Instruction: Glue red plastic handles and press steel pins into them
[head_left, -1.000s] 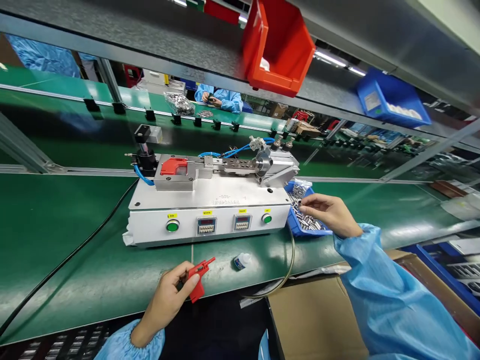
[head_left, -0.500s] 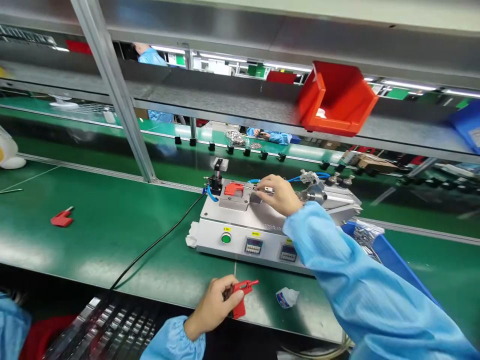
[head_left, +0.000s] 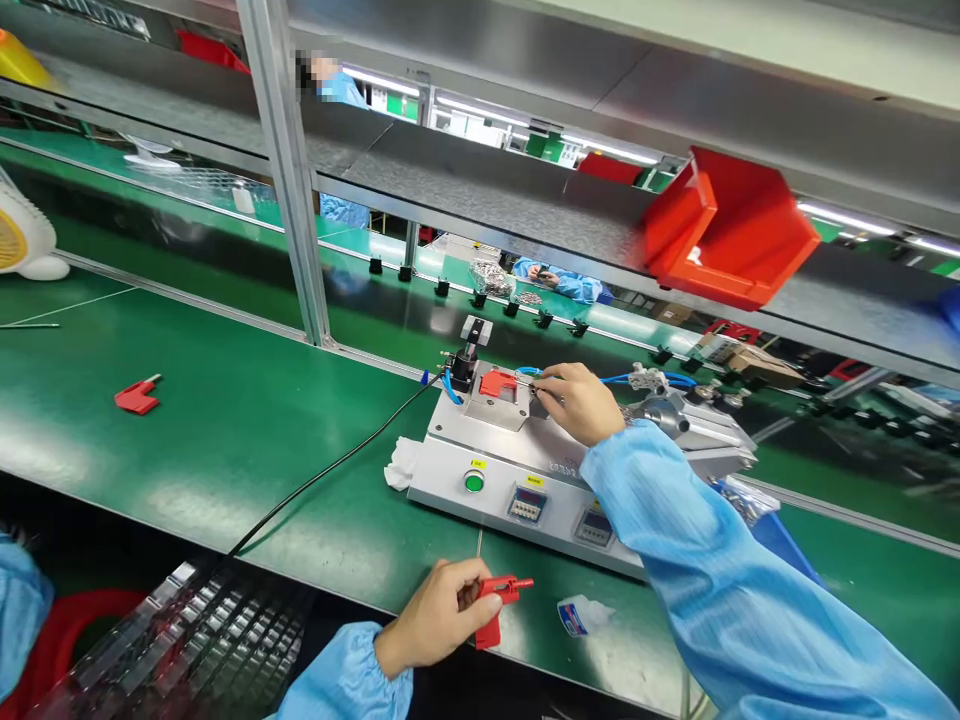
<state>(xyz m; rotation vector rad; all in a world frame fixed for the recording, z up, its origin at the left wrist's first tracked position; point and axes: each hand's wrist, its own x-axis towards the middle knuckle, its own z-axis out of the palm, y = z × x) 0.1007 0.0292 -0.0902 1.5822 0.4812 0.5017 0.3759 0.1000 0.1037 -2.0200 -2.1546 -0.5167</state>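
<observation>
My left hand (head_left: pixel 442 618) is closed on a red gun-shaped plastic part (head_left: pixel 491 610) at the front edge of the bench, its narrow tip pointing right. Over the bench machine (head_left: pixel 450 495), my right hand (head_left: pixel 581 402) has thumb and fingers pinched together at the right side of the metal fixture (head_left: pixel 496 408). A thin metal piece shows by its fingertips, but what they grip is too small to make out. Another red plastic part (head_left: pixel 497 382) lies in the fixture, left of those fingertips.
A third red part (head_left: pixel 137 397) lies on the green bench at left. A small white bottle (head_left: pixel 583 615) lies in front of the machine. A black cable (head_left: pixel 330 462) crosses the bench. Above, a red bin (head_left: pixel 735 235) sits on the shelf; a clear tray (head_left: pixel 202 640) is below left.
The camera view has shifted, so the bench and machine appear moved. Both hands keep nearly the same places, the left still holding its red part and the right still at the fixture.
</observation>
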